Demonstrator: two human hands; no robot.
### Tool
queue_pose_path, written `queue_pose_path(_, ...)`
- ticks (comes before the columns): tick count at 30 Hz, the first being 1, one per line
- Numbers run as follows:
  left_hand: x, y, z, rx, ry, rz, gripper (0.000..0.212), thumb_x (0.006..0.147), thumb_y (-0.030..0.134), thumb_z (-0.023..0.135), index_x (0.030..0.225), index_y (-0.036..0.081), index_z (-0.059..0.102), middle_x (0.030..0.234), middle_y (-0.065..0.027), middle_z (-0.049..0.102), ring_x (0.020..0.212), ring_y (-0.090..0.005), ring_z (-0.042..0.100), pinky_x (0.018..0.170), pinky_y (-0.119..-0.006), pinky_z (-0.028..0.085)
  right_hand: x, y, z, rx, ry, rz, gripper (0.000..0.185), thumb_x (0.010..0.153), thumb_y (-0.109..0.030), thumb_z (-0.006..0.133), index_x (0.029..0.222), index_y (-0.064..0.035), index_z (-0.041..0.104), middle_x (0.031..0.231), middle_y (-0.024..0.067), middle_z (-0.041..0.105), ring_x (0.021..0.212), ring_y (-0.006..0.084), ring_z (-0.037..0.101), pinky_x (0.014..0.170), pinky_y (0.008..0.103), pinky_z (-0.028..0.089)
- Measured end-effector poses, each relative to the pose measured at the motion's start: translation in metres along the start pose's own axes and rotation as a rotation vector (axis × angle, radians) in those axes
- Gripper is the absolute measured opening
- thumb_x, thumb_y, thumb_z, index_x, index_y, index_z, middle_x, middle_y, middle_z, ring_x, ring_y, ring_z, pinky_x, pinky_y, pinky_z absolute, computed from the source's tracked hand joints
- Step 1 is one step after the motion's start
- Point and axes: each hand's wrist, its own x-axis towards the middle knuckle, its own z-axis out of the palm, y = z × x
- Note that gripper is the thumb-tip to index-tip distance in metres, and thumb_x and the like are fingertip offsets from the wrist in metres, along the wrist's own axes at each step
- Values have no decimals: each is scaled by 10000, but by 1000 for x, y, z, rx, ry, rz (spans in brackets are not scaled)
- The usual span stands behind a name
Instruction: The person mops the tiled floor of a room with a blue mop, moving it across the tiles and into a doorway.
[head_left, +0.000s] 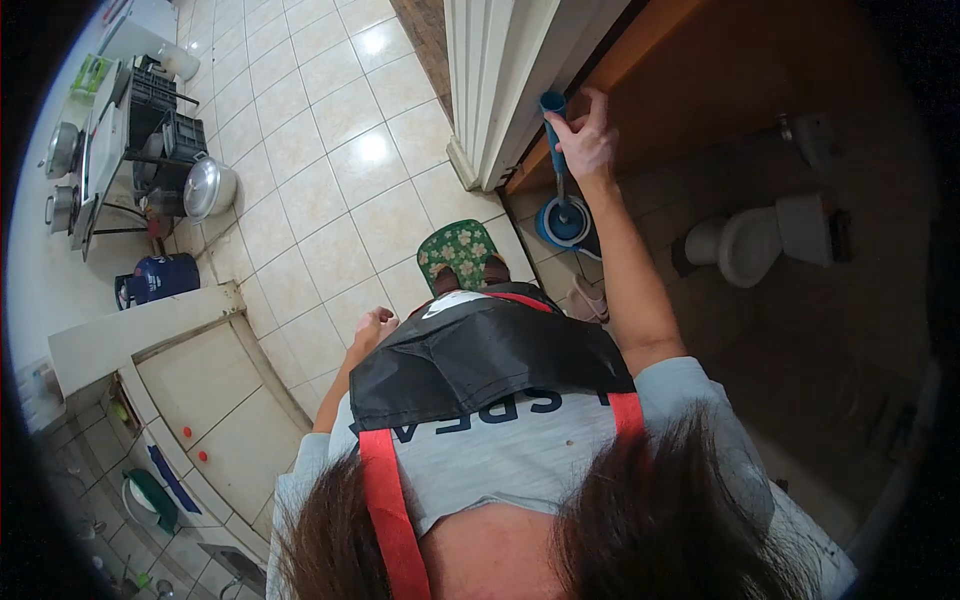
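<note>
My right hand (590, 144) reaches to the doorway, its thumb against the upper part of a blue mop handle (556, 139); the forefinger is bent and apart from it. Whether the hand grips the handle cannot be told. Below the handle, a short metal pole leads down to a round blue and white mop head or base (563, 223) on the bathroom floor. My left hand (377, 325) hangs beside the black apron (480, 352), its fingers loosely bent, with nothing visible in it. My feet are on a green flowered mat (457, 251).
A white door frame (499, 90) and a brown door (712, 67) border the dark bathroom, where a toilet (750, 244) and pink slippers (587, 301) show. At left are a rack with crates (184, 135), a lidded pot (209, 187), a blue gas cylinder (166, 276) and a tiled counter (202, 360).
</note>
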Motion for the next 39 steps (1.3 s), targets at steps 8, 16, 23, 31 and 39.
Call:
queue_pose_path(8, 2, 18, -12, 8, -64, -1, 382, 764, 332, 605, 1014, 44, 624, 988, -160, 639, 938, -292, 610, 814, -369, 469, 23, 53, 25, -157, 113, -254, 254, 789, -182, 663, 1006, -126, 543, 603, 76, 627, 528, 256, 629, 523, 366, 500)
queue_pose_path(16, 23, 25, -11, -174, -109, 79, 368, 789, 339, 634, 1011, 46, 623, 944, -111, 662, 888, -235, 626, 785, -321, 477, -21, 95, 70, -482, -484, -172, 287, 865, -300, 515, 1093, -146, 599, 1269, 170, 471, 1166, 365, 440, 999, 463, 328)
queue_pose_path(23, 28, 31, -18, -279, -133, 42, 383, 799, 336, 645, 1048, 46, 616, 960, -93, 661, 878, -188, 625, 756, -308, 480, -34, 138, 65, -1081, -759, 225, 306, 887, -225, 441, 1147, -204, 601, 1374, 113, 405, 1248, 331, 400, 1033, 459, 304)
queue_pose_path(31, 36, 10, -41, -576, -169, -108, 360, 824, 292, 640, 1070, 33, 591, 937, -48, 641, 804, -124, 599, 652, -273, 463, -108, 169, 53, -495, -637, 428, 335, 764, -325, 627, 1058, -165, 630, 1112, 101, 620, 1073, 292, 557, 901, 384, 452)
queue_pose_path(39, 62, -39, -28, -501, -204, -173, 318, 818, 249, 643, 1025, 13, 593, 894, -84, 644, 775, -144, 600, 668, -279, 475, -213, 192, 30, -611, -824, 560, 307, 761, -345, 610, 1023, -187, 640, 1049, 77, 647, 1016, 271, 588, 896, 363, 453)
